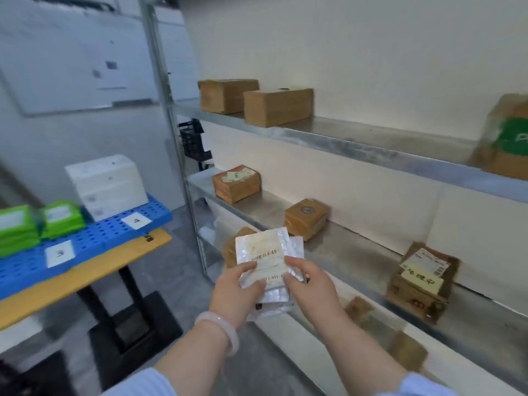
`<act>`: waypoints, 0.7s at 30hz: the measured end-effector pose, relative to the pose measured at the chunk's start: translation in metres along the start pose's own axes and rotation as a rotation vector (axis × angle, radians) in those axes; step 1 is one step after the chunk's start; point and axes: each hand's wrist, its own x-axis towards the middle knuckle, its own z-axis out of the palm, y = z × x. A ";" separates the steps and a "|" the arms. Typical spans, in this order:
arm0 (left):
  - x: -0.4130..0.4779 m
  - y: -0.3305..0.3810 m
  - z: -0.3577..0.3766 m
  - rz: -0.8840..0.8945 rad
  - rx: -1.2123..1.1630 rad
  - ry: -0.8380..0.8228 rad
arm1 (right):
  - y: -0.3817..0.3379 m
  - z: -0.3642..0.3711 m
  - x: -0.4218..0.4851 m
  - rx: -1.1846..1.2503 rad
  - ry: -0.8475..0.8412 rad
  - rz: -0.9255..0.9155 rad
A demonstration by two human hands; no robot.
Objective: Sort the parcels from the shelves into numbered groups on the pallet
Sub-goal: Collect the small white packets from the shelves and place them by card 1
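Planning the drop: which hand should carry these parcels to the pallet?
Left, probably. The left hand and right hand both grip the parcels, but the pallet lies on the left hand's side; the right would have to cross the body.

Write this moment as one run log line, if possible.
left hand: holds white parcels | right hand: holds white parcels too | blue pallet: green packs, white boxes

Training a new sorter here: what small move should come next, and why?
Probably turn left toward the blue perforated plastic pallet: the left hand and right hand both grip the flat silvery plastic mailers, label up, and its numbered paper cards lie there.
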 end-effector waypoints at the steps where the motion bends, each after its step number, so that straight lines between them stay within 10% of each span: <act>1: -0.005 -0.015 -0.035 -0.013 0.024 0.045 | -0.008 0.036 -0.007 0.007 -0.047 -0.012; 21: -0.121 -0.215 -0.509 -0.306 0.116 0.821 | -0.147 0.557 -0.137 -0.114 -0.873 -0.219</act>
